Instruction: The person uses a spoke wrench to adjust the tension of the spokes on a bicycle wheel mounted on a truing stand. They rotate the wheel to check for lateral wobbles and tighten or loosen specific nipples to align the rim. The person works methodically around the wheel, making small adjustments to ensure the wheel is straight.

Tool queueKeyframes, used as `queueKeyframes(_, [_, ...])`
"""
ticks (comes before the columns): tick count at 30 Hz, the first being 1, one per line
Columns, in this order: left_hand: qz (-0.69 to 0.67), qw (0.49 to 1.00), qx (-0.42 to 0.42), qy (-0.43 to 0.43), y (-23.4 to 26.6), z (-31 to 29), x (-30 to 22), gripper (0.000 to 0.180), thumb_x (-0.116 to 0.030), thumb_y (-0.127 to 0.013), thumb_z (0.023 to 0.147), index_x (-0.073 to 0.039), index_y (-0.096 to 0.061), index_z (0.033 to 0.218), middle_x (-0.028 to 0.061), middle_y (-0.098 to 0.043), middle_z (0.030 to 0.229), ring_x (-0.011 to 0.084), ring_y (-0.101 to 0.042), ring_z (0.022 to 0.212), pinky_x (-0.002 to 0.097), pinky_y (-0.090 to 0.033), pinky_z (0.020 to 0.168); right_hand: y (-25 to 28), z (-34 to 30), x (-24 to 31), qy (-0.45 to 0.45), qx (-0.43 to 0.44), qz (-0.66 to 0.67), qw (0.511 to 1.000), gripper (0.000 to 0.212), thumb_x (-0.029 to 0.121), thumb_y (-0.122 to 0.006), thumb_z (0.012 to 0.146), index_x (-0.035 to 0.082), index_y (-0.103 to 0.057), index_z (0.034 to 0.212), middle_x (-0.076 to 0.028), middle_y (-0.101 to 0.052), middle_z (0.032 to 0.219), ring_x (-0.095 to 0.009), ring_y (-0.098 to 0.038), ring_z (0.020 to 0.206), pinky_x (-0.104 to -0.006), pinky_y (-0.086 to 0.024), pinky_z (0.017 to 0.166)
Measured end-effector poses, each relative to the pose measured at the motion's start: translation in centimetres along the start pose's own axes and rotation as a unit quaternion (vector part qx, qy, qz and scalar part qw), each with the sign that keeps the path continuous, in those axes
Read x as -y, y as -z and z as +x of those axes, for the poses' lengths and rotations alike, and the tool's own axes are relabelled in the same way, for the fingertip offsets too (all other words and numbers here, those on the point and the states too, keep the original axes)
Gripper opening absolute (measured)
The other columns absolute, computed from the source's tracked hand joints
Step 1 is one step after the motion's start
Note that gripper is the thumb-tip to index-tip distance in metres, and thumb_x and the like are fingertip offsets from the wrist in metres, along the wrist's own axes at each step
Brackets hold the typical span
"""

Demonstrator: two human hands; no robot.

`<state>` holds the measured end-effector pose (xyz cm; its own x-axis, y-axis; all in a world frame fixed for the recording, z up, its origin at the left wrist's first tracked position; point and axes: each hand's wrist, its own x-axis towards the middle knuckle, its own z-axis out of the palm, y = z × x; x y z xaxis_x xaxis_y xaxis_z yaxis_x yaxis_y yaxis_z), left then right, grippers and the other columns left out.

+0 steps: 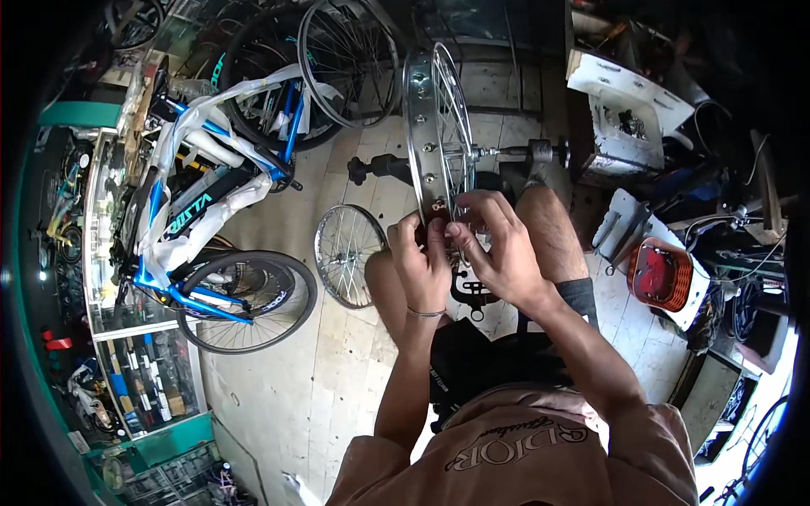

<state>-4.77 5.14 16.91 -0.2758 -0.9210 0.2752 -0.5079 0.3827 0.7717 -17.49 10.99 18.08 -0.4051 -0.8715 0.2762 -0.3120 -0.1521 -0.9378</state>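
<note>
1. The left hand (424, 268) is at the near, lower end of a silver wheel rim (423, 126); its thumb lies against the rim and its fingers are curled beside it; whether they pinch anything cannot be told.
2. The right hand (506, 253) is just to the right, its thumb and forefinger bent toward the same spot and nearly closed together; the fingertips partly hide what lies between them, so its hold cannot be told either.
3. The rim stands upright in front of the person, edge toward the body, with spokes on its right side; an axle (483, 153) sticks out rightward toward a dark stand arm (540, 152).
4. A smaller spoked wheel (341, 257) leans by the person's left knee; farther left is a blue bicycle frame (211, 304), partly wrapped in pale covering.
5. To the right, an orange basket (666, 302) holds something red; beyond it is a white drawer (633, 91).
</note>
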Motion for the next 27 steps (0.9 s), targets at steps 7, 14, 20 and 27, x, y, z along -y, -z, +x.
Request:
queueKeyframes(7, [-0.086, 0.992, -0.04, -0.079, -1.6, 1.9, 1.6, 0.029, -0.025, -0.066, 0.094, -0.001, -0.057, 0.108, 0.0152, -0.054, 0.09, 0.0278, -0.055, 0.08, 0.0397, -0.045, 0.072, 2.6, 7.6, 3.4, 0.363, 0.131, -0.347, 0.855, 0.031, 0.01, -0.068, 0.073, 0.003, -0.067, 0.104, -0.008, -0.061, 0.115, -0.023, -0.058, 0.11, -0.0366, -0.05, 0.093])
queueKeyframes(14, [-0.201, 0.978, 0.046, 0.042, -2.1, 4.7, 0.3, 0.039, -0.034, -0.07, 0.09, 0.001, -0.056, 0.1, 0.0143, -0.053, 0.084, 0.0293, -0.054, 0.078, 0.0409, -0.045, 0.07, 1.7, 15.8, 6.5, 0.542, 0.299, -0.486, 0.616, 0.022, 0.02, -0.068, 0.08, 0.009, -0.067, 0.099, -0.002, -0.065, 0.107, -0.02, -0.057, 0.115, -0.0371, -0.042, 0.107])
queueKeyframes(20, [-0.16, 0.981, -0.07, -0.082, -2.7, 5.7, 0.0, 0.029, -0.026, -0.071, 0.089, -0.001, -0.059, 0.096, 0.0173, -0.06, 0.084, 0.0326, -0.057, 0.076, 0.0427, -0.046, 0.069, 0.5, 18.9, 6.8, 0.439, 0.469, -0.581, 0.5, 0.02, 0.028, -0.065, 0.084, 0.009, -0.066, 0.093, -0.002, -0.067, 0.091, -0.021, -0.064, 0.099, -0.0337, -0.049, 0.097])
queueKeyframes(27, [-0.102, 0.986, -0.111, -0.075, -3.5, 5.7, 0.3, 0.018, -0.016, -0.066, 0.086, 0.001, -0.061, 0.09, 0.0169, -0.059, 0.078, 0.0329, -0.059, 0.075, 0.0423, -0.047, 0.067, -0.4, 19.0, 8.2, 0.436, 0.515, -0.596, 0.435, 0.016, 0.018, -0.068, 0.081, 0.004, -0.068, 0.087, -0.008, -0.069, 0.085, -0.027, -0.069, 0.09, -0.0375, -0.057, 0.08])
